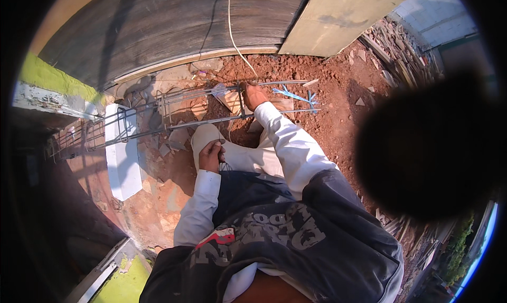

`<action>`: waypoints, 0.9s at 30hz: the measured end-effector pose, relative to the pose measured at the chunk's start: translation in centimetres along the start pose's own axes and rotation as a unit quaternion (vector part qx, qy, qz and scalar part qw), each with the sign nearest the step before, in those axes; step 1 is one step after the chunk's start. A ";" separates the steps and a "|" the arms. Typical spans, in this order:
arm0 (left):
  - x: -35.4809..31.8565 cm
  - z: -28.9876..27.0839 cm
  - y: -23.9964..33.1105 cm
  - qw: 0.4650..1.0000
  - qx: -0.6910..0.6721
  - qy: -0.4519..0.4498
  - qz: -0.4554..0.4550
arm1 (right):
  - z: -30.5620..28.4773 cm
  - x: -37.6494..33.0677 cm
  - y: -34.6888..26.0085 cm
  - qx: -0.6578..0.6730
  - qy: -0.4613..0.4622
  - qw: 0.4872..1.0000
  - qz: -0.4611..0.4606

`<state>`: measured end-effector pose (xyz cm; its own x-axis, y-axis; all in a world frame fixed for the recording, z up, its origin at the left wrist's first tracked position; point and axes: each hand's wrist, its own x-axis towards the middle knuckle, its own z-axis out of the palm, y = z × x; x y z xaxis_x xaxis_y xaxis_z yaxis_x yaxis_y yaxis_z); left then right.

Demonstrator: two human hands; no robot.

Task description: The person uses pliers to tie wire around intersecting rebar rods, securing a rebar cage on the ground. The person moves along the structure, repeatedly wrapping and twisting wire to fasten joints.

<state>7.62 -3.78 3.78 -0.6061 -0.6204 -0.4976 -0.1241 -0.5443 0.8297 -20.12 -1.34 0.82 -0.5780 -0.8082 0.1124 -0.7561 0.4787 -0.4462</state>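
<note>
A long rebar cage [150, 135] of grey steel rods and square stirrups lies across in front of me, its rod ends pointing right. My right hand [255, 96] is closed around its far rod, beside the end stirrup [241, 103]. Closer to me, over my knee, my left hand [210, 155] is closed in a pinch. Thin tie wires [225, 167] hang from it, and one thin strand seems to rise toward the near rod. The right fingertips are partly hidden behind the hand.
A white block [122, 152] sits under the cage at left. Blue plastic strips [296, 95] lie by the rod ends on red soil [338, 113]. A pale cable [231, 25] hangs before a dark wooden panel [174, 23]. Wood scraps [396, 54] are piled at far right; a black blur covers the right side.
</note>
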 end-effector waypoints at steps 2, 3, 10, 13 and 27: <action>0.3 -0.1 0.1 1.000 -0.005 0.003 -0.008 | 1.0 1.1 0.6 -0.061 0.001 0.998 -0.020; 0.6 -0.2 0.2 1.000 0.000 0.003 -0.005 | 1.5 1.5 1.0 -0.077 0.013 0.997 -0.027; 3.4 -0.4 -0.3 0.999 -0.022 0.013 -0.022 | 1.5 2.7 2.5 -0.174 -0.045 0.983 -0.024; 3.6 0.0 0.3 0.999 -0.016 0.017 -0.027 | -0.3 2.9 1.5 -0.125 -0.132 0.983 0.000; 4.9 0.5 2.3 0.998 -0.022 0.043 -0.034 | -1.9 5.2 2.5 -0.062 -0.172 0.982 -0.056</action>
<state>3.98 -7.75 3.34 -0.5270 -0.6266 -0.5742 -0.1272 -0.6098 0.7822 -25.63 -3.73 1.93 -0.3677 -0.9157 -0.1622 -0.8524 0.4016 -0.3349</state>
